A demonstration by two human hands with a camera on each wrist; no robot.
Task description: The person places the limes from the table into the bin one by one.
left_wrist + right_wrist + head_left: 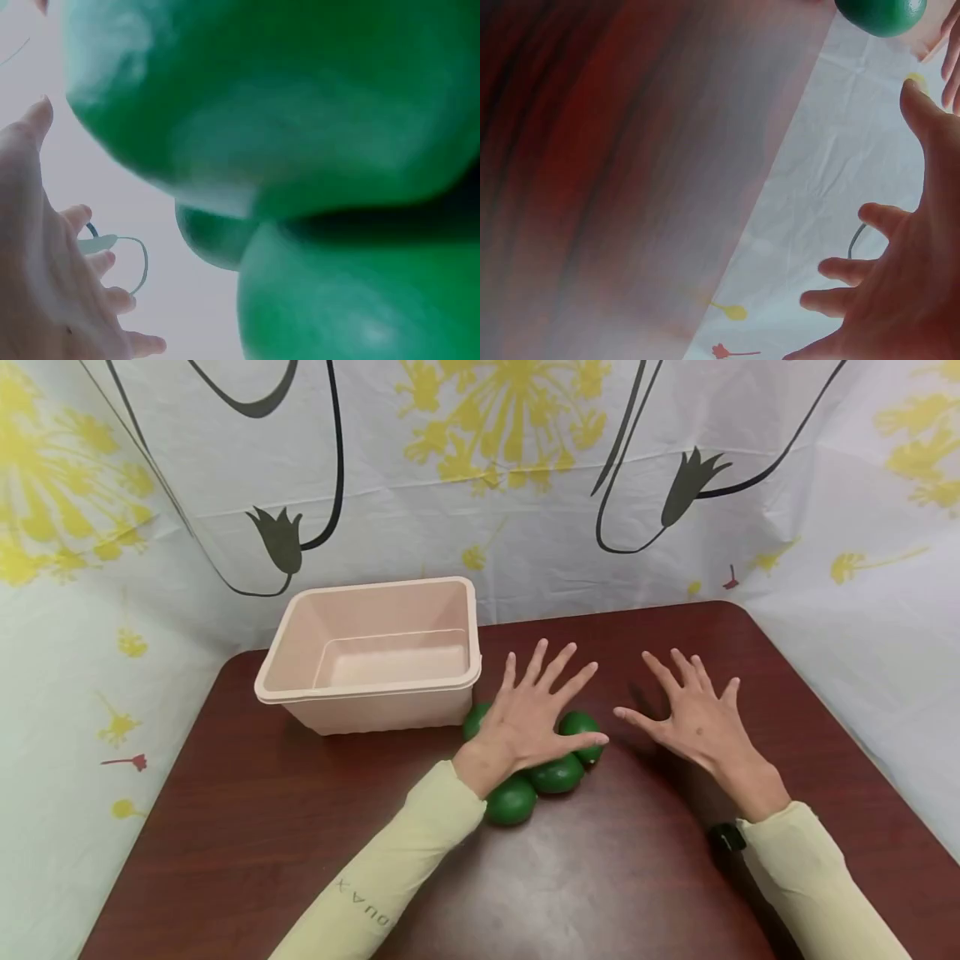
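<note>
One dark red-brown table (622, 877), its polished top catching the light, stands before creased white hangings (420, 539) printed with yellow blooms and dark grey stems. Dark lettering (363, 903) runs along a person's pale-yellow left sleeve (420, 835), too unclear to read with certainty. At least four glossy green fruits (512, 800) lie clustered on the tabletop beneath and around the left hand (525, 718), whose fingers are spread wide and grip nothing; whether it touches them cannot be told. The right hand (701, 722), fingers also splayed and holding nothing, hovers over the table to the right of the cluster, apart from it. Just beside the fruits, on their left, sits a pale pink rectangular bin (382, 697), its mouth facing up.
</note>
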